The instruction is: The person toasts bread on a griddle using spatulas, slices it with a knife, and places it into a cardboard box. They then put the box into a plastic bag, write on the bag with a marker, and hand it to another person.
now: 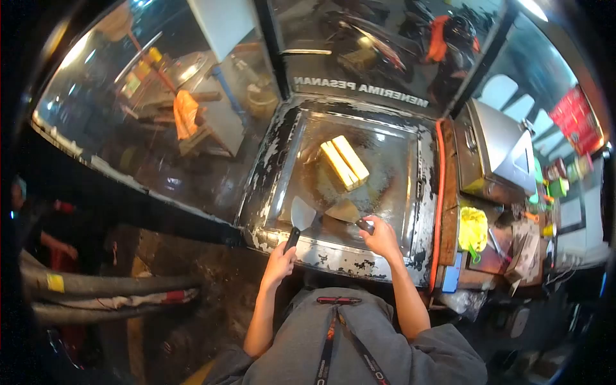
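Uneven shoves could part the bread (351,160)
Left hand (278,263) and right hand (381,237) each grip a scraper (303,214) by the griddle's (394,154) near edge.

Two scrapers (303,213) (342,210), two hands (280,262) (381,237), one griddle (391,163).

At the near rim of the griddle (301,154), the right hand (383,239) hid part of its spatula (342,210); on it, undersides of the slabs (345,162) were hidden; beyond it, motorbikes (372,45) blurred; before it, the lanyard (328,343) was cut off below
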Tool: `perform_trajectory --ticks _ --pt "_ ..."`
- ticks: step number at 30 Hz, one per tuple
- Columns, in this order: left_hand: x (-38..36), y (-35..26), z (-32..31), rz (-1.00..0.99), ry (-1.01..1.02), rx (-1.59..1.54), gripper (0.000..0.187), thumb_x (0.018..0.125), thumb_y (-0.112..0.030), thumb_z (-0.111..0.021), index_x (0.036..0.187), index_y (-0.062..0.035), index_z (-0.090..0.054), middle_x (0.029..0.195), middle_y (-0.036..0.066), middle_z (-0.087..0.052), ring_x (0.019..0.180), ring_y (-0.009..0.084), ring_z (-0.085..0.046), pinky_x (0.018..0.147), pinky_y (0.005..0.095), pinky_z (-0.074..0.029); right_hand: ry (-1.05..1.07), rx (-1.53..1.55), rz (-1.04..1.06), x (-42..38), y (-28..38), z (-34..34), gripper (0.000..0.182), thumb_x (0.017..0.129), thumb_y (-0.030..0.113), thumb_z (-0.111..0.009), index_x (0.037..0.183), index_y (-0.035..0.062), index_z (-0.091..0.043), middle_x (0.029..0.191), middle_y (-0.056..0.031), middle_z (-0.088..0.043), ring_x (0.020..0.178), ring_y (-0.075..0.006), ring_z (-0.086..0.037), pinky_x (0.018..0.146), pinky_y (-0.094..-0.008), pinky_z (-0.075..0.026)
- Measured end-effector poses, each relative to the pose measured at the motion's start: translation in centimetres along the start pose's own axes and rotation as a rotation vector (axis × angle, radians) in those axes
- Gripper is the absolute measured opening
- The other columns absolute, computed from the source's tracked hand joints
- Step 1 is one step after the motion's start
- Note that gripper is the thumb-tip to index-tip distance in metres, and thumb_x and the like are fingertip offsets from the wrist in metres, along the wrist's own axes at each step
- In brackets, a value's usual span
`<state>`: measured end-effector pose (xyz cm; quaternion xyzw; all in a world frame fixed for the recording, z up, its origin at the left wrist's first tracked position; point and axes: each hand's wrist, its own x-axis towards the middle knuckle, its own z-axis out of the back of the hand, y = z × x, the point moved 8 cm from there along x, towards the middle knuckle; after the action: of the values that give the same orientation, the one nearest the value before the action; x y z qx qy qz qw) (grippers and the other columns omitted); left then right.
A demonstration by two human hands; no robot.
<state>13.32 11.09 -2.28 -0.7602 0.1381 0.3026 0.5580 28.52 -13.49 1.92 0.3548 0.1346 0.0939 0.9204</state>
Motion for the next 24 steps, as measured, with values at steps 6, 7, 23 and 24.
perform_trajectory --ticks 6,7,23,24 --pt "-3.4 2.9 3.8 -0.054 -0.083 -0.155 0.015 0.094 -0.022 -0.052 0.101 -0.0091 -0.048 0.065 -0.002 -0.044 0.043 0.0024 -0.033 0.037 0.0182 -0.025 -0.035 -0.326 0.361 10.8 11.5 -3.7 0.028 0.084 0.027 -0.057 0.104 0.0077 -0.059 0.088 -0.0183 -0.067 0.085 -0.0364 -0.064 0.074 -0.0457 -0.050" --pt "-3.9 2.9 4.0 -0.062 -0.092 -0.173 0.015 0.094 -0.022 -0.053 0.101 -0.0091 -0.049 0.066 -0.003 -0.044 0.043 0.0023 -0.033 0.037 0.0182 -0.025 -0.050 -0.408 0.393 13.5 12.8 -4.8 0.027 0.085 0.027 -0.057 0.102 0.0067 -0.060 0.084 -0.0182 -0.067 0.082 -0.0356 -0.065 0.072 -0.0459 -0.050" --pt "-7.5 4.1 7.8 -0.082 -0.097 -0.279 0.020 0.094 -0.019 -0.053 0.111 -0.0079 -0.050 0.066 -0.003 -0.045 0.042 0.0006 -0.031 0.036 0.0172 -0.023 0.306 -0.958 0.239 7.5 8.9 -4.5 0.025 0.073 0.029 -0.063 0.087 0.0108 -0.071 0.079 -0.0180 -0.068 0.077 -0.0317 -0.067 0.069 -0.0425 -0.054" --pt "-7.3 4.0 7.9 -0.081 -0.078 -0.288 0.020 0.094 -0.019 -0.053 0.111 -0.0079 -0.050 0.066 -0.003 -0.045 0.042 0.0006 -0.032 0.036 0.0171 -0.023 0.284 -0.920 0.200 5.9 7.4 -3.8 0.024 0.074 0.028 -0.062 0.089 0.0122 -0.072 0.080 -0.0184 -0.068 0.078 -0.0330 -0.067 0.071 -0.0430 -0.054"
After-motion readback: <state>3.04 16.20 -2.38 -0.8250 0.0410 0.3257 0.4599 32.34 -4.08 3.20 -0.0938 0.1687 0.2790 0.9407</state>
